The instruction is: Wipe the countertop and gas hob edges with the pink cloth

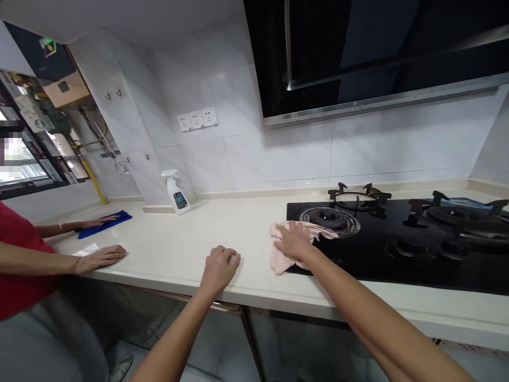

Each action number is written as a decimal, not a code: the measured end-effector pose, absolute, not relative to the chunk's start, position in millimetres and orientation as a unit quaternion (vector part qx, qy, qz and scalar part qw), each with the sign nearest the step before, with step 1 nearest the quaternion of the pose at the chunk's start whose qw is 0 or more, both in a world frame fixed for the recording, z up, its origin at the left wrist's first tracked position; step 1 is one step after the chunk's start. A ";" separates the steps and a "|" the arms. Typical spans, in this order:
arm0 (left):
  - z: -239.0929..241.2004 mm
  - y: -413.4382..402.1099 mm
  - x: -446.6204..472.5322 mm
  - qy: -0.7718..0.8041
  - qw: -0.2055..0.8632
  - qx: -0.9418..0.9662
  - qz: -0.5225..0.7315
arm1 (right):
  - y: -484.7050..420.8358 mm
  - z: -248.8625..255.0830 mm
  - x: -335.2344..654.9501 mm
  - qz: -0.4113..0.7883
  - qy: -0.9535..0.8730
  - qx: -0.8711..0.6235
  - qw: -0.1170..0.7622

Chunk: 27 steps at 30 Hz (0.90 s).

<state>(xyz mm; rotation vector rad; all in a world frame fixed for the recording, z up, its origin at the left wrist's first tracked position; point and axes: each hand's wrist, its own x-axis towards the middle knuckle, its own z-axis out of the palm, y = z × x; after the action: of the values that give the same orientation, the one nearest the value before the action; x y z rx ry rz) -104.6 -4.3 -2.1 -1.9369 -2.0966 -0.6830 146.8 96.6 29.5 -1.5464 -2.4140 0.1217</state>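
Observation:
My right hand (293,241) lies flat, fingers spread, pressing a pink cloth (278,260) onto the left edge of the black glass stove (397,254). My left hand (220,265) rests on the cream countertop (178,249) near its front edge, fingers curled under into a loose fist with nothing visible in it. Just behind the cloth is the left burner (330,218), and its pan support (358,195) is set aside behind it.
At the left a person in a red top wipes with a blue cloth (104,223) under one hand (93,223); their other hand (101,257) lies flat on the counter. A white spray bottle (177,192) stands by the wall. A range hood (377,53) hangs overhead.

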 end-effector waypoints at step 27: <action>-2.7 4.0 -116.2 -0.721 0.124 -0.650 -0.205 | 118.4 26.9 334.8 0.022 -0.675 -0.704 0.221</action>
<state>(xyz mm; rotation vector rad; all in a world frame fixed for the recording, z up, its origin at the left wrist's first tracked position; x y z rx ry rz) -116.2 4.0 -2.7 -1.8944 -2.1031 -0.5984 334.8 118.4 26.9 -1.9456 -1.8656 0.0619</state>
